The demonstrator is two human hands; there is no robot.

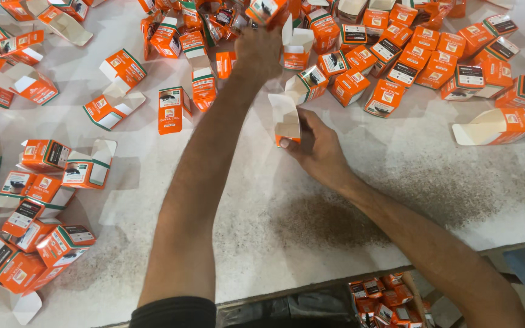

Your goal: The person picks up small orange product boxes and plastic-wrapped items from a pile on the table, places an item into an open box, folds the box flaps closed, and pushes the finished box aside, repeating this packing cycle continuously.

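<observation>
Spreading across the frame, a pale, speckled surface (360,182) is carrying scattered small orange-and-white cardboard boxes (432,61). At centre, the right hand (317,149) is lying low on it, its grip clamped around an open orange cardboard box with raised white flaps (287,118). The left arm is stretching straight toward the upper middle, where the left hand (257,51) is reaching into the pile; whether its grip is closing there is unclear.

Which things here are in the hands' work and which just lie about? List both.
In hand:
- right hand holding an open orange carton
- left hand reaching into the far carton heap

Lying about:
- closed cartons, far right
- cartons, left edge
- boxes under the table
</observation>
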